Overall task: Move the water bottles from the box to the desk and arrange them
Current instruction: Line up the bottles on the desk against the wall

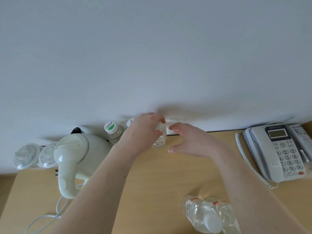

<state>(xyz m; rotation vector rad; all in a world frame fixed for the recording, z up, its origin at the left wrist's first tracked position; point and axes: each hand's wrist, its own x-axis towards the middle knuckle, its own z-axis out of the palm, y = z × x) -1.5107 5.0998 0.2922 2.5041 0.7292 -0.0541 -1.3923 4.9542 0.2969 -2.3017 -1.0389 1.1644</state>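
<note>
My left hand (145, 130) curls its fingers around the top of a bottle (159, 141) standing at the wall on the surface (152, 179). My right hand (187, 141) hovers just beside it, fingers spread, apparently not touching. Two more bottles (209, 215) lie near me; another (114, 132) stands by the kettle (76, 157).

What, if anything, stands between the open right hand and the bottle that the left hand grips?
Nothing visible. The right hand hovers open just right of the bottle held by the left hand; only bare desk lies between.
</note>
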